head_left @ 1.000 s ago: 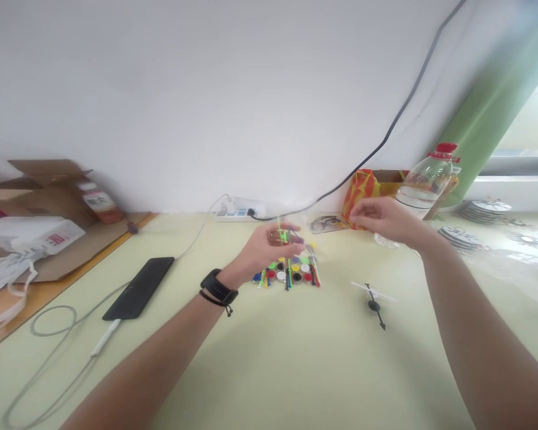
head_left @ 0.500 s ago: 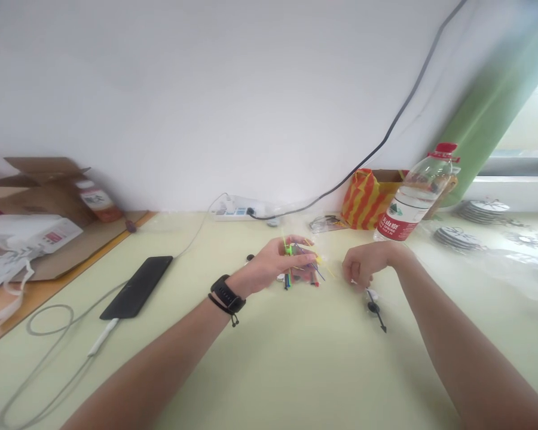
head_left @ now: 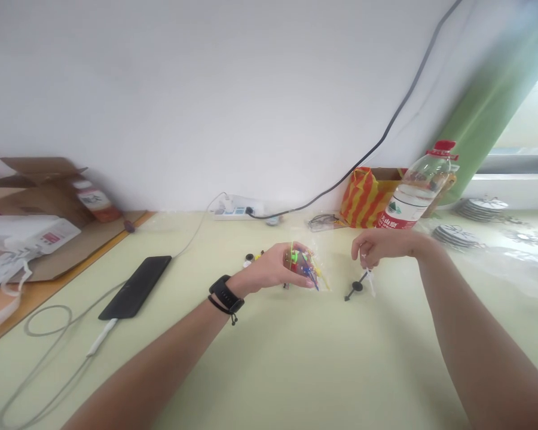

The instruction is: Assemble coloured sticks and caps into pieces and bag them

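My left hand (head_left: 275,269), with a black watch on its wrist, is closed around a clear plastic bag (head_left: 325,280) of small coloured parts. Green, blue, yellow and red pieces show through the plastic. To the right, my right hand (head_left: 371,246) hangs over the table with its fingertips pinched together. Below those fingertips are a black clock hand (head_left: 357,286) with a round hub and an arrow tip, and a white clock hand (head_left: 371,283). Small black, white and yellow parts (head_left: 250,258) lie on the table behind my left wrist.
A black phone (head_left: 135,288) on a white cable lies at left, near an open cardboard box (head_left: 45,185). Along the wall are a power strip (head_left: 235,213), a striped bag (head_left: 361,197) and a large water bottle (head_left: 412,194). Stacked discs (head_left: 457,236) sit at right.
My right hand has moved right and up a little; the black clock hand below it has swung to point left, and a white one now shows. My left hand has closed further around the bag.
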The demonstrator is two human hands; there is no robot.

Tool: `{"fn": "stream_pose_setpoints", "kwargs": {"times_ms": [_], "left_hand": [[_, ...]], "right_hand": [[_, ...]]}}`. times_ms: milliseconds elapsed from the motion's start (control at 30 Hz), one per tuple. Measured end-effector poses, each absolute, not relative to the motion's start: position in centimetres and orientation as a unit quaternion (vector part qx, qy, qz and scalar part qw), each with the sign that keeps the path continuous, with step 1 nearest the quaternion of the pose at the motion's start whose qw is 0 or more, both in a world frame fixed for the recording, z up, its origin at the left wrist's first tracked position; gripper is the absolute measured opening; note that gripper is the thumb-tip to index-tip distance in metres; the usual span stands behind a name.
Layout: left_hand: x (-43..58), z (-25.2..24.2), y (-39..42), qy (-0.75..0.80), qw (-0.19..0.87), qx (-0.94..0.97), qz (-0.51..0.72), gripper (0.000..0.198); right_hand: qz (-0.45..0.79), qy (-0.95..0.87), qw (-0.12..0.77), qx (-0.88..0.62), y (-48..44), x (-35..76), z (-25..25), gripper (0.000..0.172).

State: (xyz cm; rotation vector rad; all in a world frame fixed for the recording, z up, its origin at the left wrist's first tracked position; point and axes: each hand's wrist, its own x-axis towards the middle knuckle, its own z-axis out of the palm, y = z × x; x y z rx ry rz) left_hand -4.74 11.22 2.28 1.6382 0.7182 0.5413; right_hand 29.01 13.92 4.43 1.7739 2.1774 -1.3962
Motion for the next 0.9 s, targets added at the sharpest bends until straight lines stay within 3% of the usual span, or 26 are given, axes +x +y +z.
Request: {"fn": "stream_pose_setpoints", "kwargs": {"times_ms": [333, 433, 533, 700, 800, 900], "left_hand": [[-4.8, 1.3, 11.9, 0.270, 0.600, 0.711, 0.248, 0.057], [-4.9, 1.3, 11.8, 0.256, 0.606, 0.711, 0.248, 0.057], [-4.8, 1.2, 11.7, 0.259, 0.606, 0.712, 0.240, 0.062], [-4.6, 0.7, 11.5, 0.283, 0.587, 0.720, 0.239, 0.061], [-4.5, 0.8, 11.3, 0.284, 0.562, 0.736, 0.249, 0.057], [-4.4, 1.1, 11.1, 0.289, 0.536, 0.749, 0.262, 0.056]], "right_hand": [[-0.365, 0.713, -0.050, 0.596, 12.0, 30.0, 6.9, 0.026], [-0.276, 0.719, -0.138, 0.623, 12.0, 30.5, 7.6, 0.021], [-0.167, 0.712, -0.289, 0.618, 11.5, 29.7, 8.8, 0.015], [-0.111, 0.687, -0.541, 0.472, 8.3, 25.4, 12.0, 0.012], [-0.095, 0.677, -0.591, 0.427, 6.2, 22.8, 13.5, 0.012], [-0.117, 0.719, -0.536, 0.426, 5.4, 21.4, 13.8, 0.008]]}}
